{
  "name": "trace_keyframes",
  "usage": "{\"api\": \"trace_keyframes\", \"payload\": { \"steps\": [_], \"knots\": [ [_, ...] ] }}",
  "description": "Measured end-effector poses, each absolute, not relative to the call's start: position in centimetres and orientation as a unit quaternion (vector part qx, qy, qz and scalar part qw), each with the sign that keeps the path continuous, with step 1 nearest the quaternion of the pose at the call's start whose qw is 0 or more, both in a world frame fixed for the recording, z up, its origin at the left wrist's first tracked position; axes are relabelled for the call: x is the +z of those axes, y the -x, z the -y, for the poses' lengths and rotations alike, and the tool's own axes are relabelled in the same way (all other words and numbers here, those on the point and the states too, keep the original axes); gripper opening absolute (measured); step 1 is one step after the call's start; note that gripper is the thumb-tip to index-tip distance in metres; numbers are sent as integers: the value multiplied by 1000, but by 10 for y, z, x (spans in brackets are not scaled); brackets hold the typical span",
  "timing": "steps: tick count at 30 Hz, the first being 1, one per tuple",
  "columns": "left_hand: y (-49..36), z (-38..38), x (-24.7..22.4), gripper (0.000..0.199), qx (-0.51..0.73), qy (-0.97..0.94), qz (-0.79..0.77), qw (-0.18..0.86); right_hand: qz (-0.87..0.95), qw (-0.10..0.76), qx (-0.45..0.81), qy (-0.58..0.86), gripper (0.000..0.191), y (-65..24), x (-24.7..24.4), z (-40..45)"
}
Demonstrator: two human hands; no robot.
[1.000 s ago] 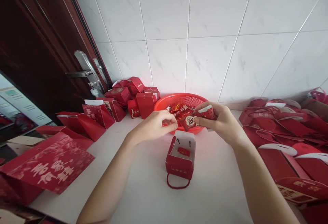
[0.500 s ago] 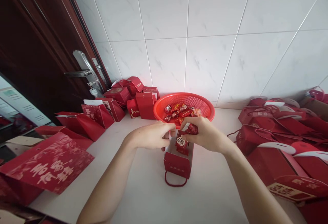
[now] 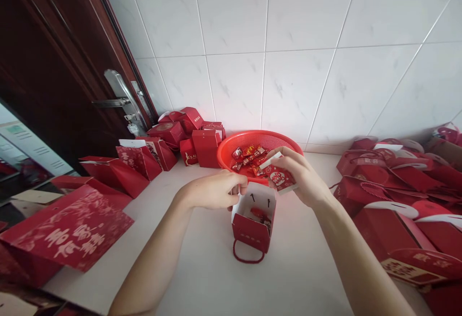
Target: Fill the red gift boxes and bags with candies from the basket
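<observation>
A small red gift box (image 3: 250, 233) stands with its top open on the white table. Its inside is white, and a dark red cord handle hangs from the near end. Some wrapped sweets (image 3: 260, 214) lie at the bottom. My left hand (image 3: 220, 190), fingers curled, grips the box's far left edge; its fingertips are partly hidden. Beyond the box's right side, my right hand (image 3: 296, 171) holds a flat red piece with white print and white edges (image 3: 282, 179). Whether this piece is joined to the box I cannot tell.
A red plastic basket (image 3: 222, 151) with wrapped sweets stands behind the box, by the tiled wall. Red gift boxes (image 3: 72, 229) line the left side near the door. More red boxes with handles (image 3: 386, 219) are piled at the right.
My right hand has moved up and right, out of the box, and the box's inside now shows. The red piece in it is turned more toward me. My left hand has stayed put.
</observation>
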State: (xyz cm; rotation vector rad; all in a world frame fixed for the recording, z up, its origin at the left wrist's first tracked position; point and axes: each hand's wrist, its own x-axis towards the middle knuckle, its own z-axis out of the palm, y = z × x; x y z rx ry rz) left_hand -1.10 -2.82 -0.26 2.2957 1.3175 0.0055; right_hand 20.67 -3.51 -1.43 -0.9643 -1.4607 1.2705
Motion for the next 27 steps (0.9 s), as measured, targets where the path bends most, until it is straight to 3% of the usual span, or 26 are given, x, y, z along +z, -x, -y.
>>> {"api": "trace_keyframes", "payload": {
  "steps": [5,13,18,24,27],
  "knots": [
    [10,27,-2,20,3,-854,-450,259,476,517,613,362,11,-207,-18,28],
    [4,30,1,24,-35,-872,-415,256,561,559,504,345,9,-210,-18,30],
    [6,31,0,40,-62,-870,-425,241,631,506,465,361,19,-209,-16,36],
    [6,27,2,38,-53,-869,-404,282,686,380,538,309,14,-207,-20,36],
    [7,24,3,38,-57,-869,-397,290,720,334,505,339,6,-206,-24,36]
  ]
}}
